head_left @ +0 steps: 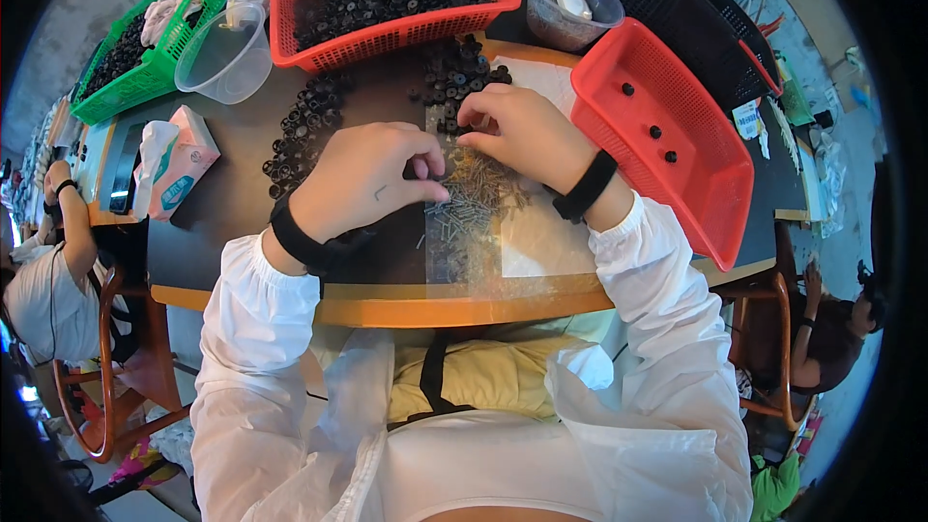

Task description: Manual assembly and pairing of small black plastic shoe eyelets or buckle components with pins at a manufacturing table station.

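Both hands are over a dark table, close to a pile of small metal pins [464,208] on a clear sheet. My left hand [362,174] is left of the pins, fingers curled toward the thumb; what they hold, if anything, cannot be made out. My right hand [532,130] is beyond the pins on the right, with thumb and fingers bent in at the edge of a heap of small black round parts [454,82]. Anything between those fingertips is too small or hidden to name. More black ring-like parts [304,126] lie in a band beyond my left hand.
A red basket [396,34] full of black parts stands at the back. On the right, a red tray [677,174] holds several black parts. Clear tubs [227,58], a green basket [145,77] and a tissue box [184,164] stand left. People sit at both sides.
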{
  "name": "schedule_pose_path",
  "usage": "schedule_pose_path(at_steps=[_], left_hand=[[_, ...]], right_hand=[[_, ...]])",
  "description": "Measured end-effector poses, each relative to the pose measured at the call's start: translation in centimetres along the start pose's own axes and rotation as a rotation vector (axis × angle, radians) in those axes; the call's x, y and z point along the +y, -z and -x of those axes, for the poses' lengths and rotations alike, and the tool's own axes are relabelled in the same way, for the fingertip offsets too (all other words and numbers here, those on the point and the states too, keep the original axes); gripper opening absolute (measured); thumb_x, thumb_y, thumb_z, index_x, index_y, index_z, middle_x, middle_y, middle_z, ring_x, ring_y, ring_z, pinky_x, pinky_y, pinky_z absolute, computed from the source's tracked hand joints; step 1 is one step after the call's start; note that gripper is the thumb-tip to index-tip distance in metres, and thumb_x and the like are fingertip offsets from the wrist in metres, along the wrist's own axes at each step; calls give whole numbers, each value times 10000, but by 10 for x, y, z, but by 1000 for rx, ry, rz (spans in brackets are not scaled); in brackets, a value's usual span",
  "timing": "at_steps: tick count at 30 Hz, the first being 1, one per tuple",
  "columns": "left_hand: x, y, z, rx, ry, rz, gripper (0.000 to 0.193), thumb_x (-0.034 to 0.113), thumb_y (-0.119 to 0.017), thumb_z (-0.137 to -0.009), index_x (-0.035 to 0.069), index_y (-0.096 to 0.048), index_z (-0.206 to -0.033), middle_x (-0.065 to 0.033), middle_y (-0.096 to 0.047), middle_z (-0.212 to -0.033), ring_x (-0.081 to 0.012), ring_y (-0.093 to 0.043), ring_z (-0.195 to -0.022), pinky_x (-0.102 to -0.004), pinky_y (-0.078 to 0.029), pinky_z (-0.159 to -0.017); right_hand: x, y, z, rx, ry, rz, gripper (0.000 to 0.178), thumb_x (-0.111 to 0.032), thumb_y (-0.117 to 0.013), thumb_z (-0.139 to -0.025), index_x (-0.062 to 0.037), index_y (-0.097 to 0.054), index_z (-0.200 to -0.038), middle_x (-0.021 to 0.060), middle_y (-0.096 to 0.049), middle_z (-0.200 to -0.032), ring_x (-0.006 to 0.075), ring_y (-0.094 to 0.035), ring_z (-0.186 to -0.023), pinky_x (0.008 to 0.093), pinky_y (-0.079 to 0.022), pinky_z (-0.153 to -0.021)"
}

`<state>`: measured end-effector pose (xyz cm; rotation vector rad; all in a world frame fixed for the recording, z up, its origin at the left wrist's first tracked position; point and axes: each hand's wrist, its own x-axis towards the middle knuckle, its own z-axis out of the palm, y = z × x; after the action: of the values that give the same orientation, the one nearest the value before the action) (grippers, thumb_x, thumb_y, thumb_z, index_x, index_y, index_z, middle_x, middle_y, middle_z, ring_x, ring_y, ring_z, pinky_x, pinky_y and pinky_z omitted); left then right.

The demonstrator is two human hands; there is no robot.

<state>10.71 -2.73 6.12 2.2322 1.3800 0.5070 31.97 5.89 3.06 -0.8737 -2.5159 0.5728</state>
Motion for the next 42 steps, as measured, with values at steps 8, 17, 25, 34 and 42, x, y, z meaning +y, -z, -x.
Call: schedule_pose_path(at_steps=[8,17,25,34,42], left_hand=[[-17,-6,3,-118,-19,-13,282,277,-806,-677,109,-687,-870,-21,-657,-796,-212,-638,-739,-328,-489,-658],[-19,-7,-2,-114,0,60,164,181,-783,-713,82,-704,-818,-38,-628,-765,-192,-609,-667,-298,-475,-624],[-29,-8,-3,-140,-137,87,150,144,-756,-754,56,-665,-835,-41,-627,-810,-204,-597,-769,-300,-472,-689],[-30,-5,-7,-69,96,553,129,62,-716,-828,28,-636,-923,-22,-635,-852,-95,-603,-783,-241,-483,-691],[-7,-11,-1,193,60,681,189,37,-705,-841,14,-675,-1026,-47,-658,-944,-83,-624,-785,-195,-487,-638]], right_hand=[[-11,-5,5,16,-19,27,172,-124,-714,-765,-50,-616,-885,110,-602,-826,309,-610,-811,399,-485,-699],[-7,2,11,35,-57,-168,233,-2,-681,-762,-27,-599,-979,108,-628,-853,246,-635,-793,337,-508,-703],[-11,4,13,-4,-126,-413,372,33,-686,-759,-31,-574,-1109,105,-641,-872,206,-652,-792,303,-528,-724],[-36,17,15,-138,-195,-776,509,13,-746,-744,-74,-538,-1201,48,-616,-869,130,-625,-825,276,-540,-741],[-36,13,19,149,-90,-739,565,20,-765,-726,-78,-522,-1226,48,-597,-905,123,-623,-849,254,-538,-712]])
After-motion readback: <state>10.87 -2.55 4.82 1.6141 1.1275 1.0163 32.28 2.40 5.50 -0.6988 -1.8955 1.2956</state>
